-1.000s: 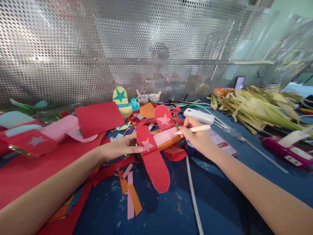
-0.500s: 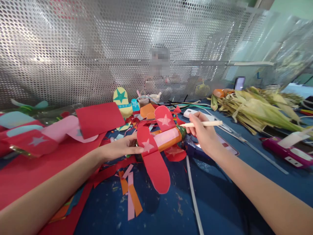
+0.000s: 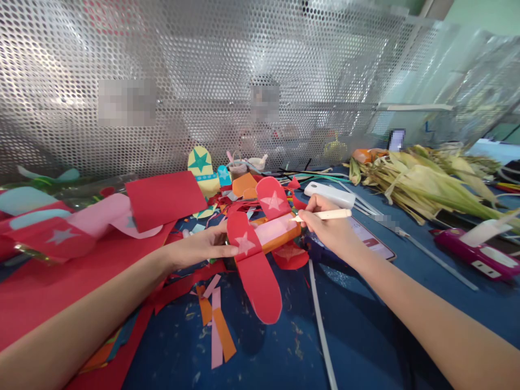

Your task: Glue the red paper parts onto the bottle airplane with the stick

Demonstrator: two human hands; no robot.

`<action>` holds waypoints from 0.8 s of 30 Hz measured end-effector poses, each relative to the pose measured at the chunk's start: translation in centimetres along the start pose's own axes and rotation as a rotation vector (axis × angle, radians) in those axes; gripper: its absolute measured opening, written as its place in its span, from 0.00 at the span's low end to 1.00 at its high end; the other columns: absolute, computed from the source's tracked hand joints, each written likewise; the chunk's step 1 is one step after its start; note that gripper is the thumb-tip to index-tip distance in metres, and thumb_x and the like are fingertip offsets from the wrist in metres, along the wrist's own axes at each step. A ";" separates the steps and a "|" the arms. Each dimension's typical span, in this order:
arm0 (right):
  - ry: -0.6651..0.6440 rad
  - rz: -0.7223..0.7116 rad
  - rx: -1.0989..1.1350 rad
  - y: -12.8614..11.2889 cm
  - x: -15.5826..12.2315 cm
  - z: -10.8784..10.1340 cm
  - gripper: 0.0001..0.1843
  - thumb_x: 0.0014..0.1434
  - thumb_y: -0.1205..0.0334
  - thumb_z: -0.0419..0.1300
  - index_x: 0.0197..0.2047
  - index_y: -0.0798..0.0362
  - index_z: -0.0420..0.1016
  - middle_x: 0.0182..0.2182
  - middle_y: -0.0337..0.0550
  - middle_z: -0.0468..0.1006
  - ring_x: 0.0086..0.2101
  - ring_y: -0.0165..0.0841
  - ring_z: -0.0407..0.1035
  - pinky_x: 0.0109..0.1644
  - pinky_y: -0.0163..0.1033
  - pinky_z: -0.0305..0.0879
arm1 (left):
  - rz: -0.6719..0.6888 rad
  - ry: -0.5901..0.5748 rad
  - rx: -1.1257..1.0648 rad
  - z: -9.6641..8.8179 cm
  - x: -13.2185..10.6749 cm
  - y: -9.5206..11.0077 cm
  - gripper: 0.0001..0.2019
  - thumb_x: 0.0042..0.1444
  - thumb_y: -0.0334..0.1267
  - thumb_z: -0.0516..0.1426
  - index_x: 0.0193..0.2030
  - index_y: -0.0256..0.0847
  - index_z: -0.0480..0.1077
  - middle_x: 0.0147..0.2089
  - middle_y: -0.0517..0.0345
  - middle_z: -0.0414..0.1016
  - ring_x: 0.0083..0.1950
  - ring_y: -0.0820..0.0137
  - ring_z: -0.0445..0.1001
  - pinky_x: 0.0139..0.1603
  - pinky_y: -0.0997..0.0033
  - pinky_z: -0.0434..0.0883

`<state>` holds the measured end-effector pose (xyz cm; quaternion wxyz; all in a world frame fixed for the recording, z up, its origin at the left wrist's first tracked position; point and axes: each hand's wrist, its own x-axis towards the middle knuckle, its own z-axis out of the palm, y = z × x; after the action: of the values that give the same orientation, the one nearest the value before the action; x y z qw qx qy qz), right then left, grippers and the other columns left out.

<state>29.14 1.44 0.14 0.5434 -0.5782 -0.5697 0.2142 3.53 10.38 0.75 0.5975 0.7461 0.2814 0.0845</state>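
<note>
A toy plane [image 3: 262,290] with red paper wings and pale stars lies on the blue table, its body wrapped in orange paper with a pink strip [image 3: 270,232]. My left hand [image 3: 205,245] is closed around its left end, thumb on the red wing. Pinched in my right hand [image 3: 327,225] is a cream-coloured pen [image 3: 337,214]. The pen's tip is at the right end of the pink strip; I cannot tell whether it touches. My right hand hides the plane's far right end.
Red paper sheets [image 3: 164,197] and paper scraps [image 3: 217,325] lie to the left and in front. On the right are a phone [image 3: 376,241], a white power bank-like object [image 3: 329,192], corn husks [image 3: 430,179] and a purple glue gun-like tool [image 3: 473,249]. Behind stands a perforated metal panel [image 3: 203,70].
My right hand has moved left and slightly down, bringing the pen tip from beside the plane's green end onto or just above the pink strip. My left hand keeps its place.
</note>
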 end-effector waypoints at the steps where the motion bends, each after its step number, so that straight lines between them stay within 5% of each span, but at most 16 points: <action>1: -0.005 -0.001 0.002 0.0 0.0 0.0 0.11 0.53 0.62 0.57 0.23 0.49 0.59 0.17 0.32 0.67 0.19 0.27 0.59 0.23 0.35 0.52 | 0.000 -0.005 -0.008 0.0 0.0 0.0 0.31 0.46 0.56 0.64 0.52 0.40 0.66 0.58 0.47 0.72 0.60 0.52 0.68 0.57 0.53 0.67; 16: -0.015 -0.019 0.017 -0.1 -0.2 0.0 0.11 0.52 0.63 0.57 0.23 0.49 0.58 0.17 0.31 0.66 0.19 0.27 0.59 0.23 0.35 0.51 | -0.017 -0.010 -0.016 -0.2 0.0 -0.3 0.30 0.46 0.54 0.64 0.53 0.41 0.66 0.57 0.49 0.72 0.59 0.53 0.69 0.58 0.53 0.66; 21: 0.078 -0.051 0.186 -0.7 -0.2 0.1 0.14 0.58 0.54 0.58 0.26 0.48 0.59 0.15 0.30 0.66 0.19 0.27 0.59 0.24 0.35 0.54 | -0.037 -0.003 0.006 -0.2 -0.2 0.1 0.30 0.47 0.55 0.63 0.53 0.41 0.65 0.58 0.48 0.71 0.60 0.54 0.69 0.58 0.54 0.66; 24: 0.014 -0.089 0.298 -0.8 -0.3 0.2 0.16 0.59 0.50 0.58 0.26 0.48 0.60 0.16 0.30 0.63 0.23 0.29 0.63 0.30 0.36 0.59 | -0.016 -0.028 0.026 -0.2 -0.2 0.2 0.29 0.49 0.54 0.62 0.55 0.43 0.65 0.61 0.49 0.69 0.62 0.54 0.67 0.58 0.57 0.65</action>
<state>28.52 1.11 0.67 0.6360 -0.4666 -0.5531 0.2682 3.35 10.39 1.05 0.5923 0.7526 0.2803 0.0655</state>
